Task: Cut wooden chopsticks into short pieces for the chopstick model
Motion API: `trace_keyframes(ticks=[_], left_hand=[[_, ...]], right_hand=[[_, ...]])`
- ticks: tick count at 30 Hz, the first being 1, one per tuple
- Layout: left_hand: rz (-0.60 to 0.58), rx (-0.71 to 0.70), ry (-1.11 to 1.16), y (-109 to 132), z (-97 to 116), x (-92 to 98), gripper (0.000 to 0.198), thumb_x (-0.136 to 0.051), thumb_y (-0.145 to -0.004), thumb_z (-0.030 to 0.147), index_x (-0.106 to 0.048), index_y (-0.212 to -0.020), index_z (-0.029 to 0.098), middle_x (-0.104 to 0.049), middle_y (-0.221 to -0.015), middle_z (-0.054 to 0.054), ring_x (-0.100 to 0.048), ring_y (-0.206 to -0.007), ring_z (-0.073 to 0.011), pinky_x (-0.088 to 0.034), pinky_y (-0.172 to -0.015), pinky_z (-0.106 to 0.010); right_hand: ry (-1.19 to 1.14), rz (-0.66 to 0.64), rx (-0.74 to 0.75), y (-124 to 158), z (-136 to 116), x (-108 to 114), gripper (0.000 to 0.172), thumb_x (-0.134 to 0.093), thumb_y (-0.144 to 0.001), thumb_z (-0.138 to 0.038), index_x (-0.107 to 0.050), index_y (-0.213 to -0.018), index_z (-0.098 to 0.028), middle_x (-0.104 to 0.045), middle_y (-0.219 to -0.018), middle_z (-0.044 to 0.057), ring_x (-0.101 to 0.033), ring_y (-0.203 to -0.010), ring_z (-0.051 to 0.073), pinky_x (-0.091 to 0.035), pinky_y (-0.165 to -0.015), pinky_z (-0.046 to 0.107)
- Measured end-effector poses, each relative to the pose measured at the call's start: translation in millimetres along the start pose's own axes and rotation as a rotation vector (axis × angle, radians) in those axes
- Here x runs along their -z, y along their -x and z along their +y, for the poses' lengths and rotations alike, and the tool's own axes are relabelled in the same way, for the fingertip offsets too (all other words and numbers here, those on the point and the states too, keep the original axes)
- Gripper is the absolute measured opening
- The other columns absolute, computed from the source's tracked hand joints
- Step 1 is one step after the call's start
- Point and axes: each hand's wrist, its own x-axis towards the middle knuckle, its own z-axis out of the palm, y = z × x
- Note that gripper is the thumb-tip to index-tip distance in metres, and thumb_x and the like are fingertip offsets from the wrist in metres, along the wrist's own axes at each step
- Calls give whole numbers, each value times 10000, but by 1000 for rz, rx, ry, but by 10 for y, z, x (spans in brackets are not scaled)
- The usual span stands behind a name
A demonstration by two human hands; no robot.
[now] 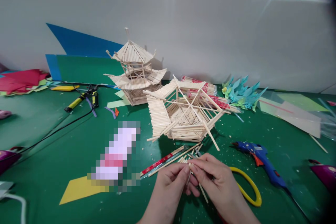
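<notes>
My left hand (173, 185) and my right hand (215, 182) meet at the lower middle, thumbs and fingertips pinched on thin wooden sticks (203, 193). Just beyond my fingers lie loose sticks and a red-and-clear packet (164, 161). Behind them sits a partly roofed stick frame (183, 112); its left side is covered with close-laid sticks, and bare sticks cross over the rest. A finished-looking two-roofed stick pagoda (135, 73) stands behind it to the left. Scissors with a yellow handle (249, 187) lie beside my right hand, their blades partly hidden by it.
A blue glue gun (262, 161) with a cable lies at the right. Pliers (92, 96) and a black cable are at the left. Yellow paper (78, 189) and a blurred patch lie left of my hands. Blue paper leaves (244, 92) and a white partition (210, 38) stand behind.
</notes>
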Motion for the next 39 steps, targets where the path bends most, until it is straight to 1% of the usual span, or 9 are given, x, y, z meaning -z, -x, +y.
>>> trace_keyframes(ticks=[3,6,15,19,24,28,30,34,39], left_hand=[[5,6,28,-1,0,-14,228,-556,-767,284,-620,-638,107,-558,-541,4,-442,-404,-70,-300,-461,-209],[31,-3,78,9,6,-22,200,-578,-748,280,-633,-673,103,-549,-551,5,-384,-410,-52,-272,-447,-193],[-7,-8,43,26,-9,12,194,-575,-751,274,-659,-800,106,-541,-583,0,-402,-418,-59,-283,-437,-193],[-29,-35,-7,8,-28,49,199,-572,-760,282,-651,-825,112,-497,-550,24,-374,-413,-51,-253,-419,-184],[-21,-69,-78,11,-5,38,212,-556,-773,304,-634,-791,108,-482,-562,25,-352,-427,-53,-244,-419,-186],[1,-88,-142,9,34,-10,252,-556,-768,304,-586,-617,105,-456,-512,32,-346,-423,-55,-248,-433,-189],[-2,-65,-146,2,23,-13,302,-547,-772,319,-554,-556,108,-443,-478,35,-348,-418,-57,-246,-445,-193],[-51,34,-113,15,-22,16,346,-525,-781,367,-555,-550,111,-455,-431,33,-359,-383,-59,-218,-434,-200],[3,121,10,90,11,2,295,-586,-736,353,-569,-572,109,-512,-477,20,-326,-349,-33,-144,-401,-203]], right_hand=[[3,-11,21,-14,3,14,235,-455,-852,-276,-641,-726,-204,-557,-730,16,-554,-703,130,-435,-638,224],[-19,-15,33,-22,14,20,214,-485,-839,-281,-636,-706,-208,-568,-761,16,-559,-725,131,-437,-653,225],[9,-13,56,-28,49,10,220,-473,-843,-281,-641,-720,-210,-572,-789,25,-561,-727,131,-438,-644,224],[21,-17,62,-8,48,14,204,-465,-846,-275,-658,-810,-224,-568,-777,22,-559,-729,134,-436,-649,228],[-90,20,20,-4,61,-21,184,-504,-824,-287,-671,-888,-246,-581,-782,22,-565,-737,140,-443,-644,232],[-120,120,4,-18,69,-88,166,-536,-795,-288,-690,-785,-228,-570,-703,19,-547,-650,134,-420,-556,223],[-111,170,-9,-22,73,-113,167,-545,-782,-289,-688,-740,-214,-555,-665,16,-522,-593,128,-386,-499,219],[-185,222,-91,-41,85,-114,174,-568,-752,-309,-670,-694,-181,-511,-627,-4,-446,-501,99,-328,-433,209],[-284,235,-186,-83,56,-80,196,-590,-722,-323,-639,-628,-158,-530,-607,-4,-451,-542,114,-352,-486,224]])
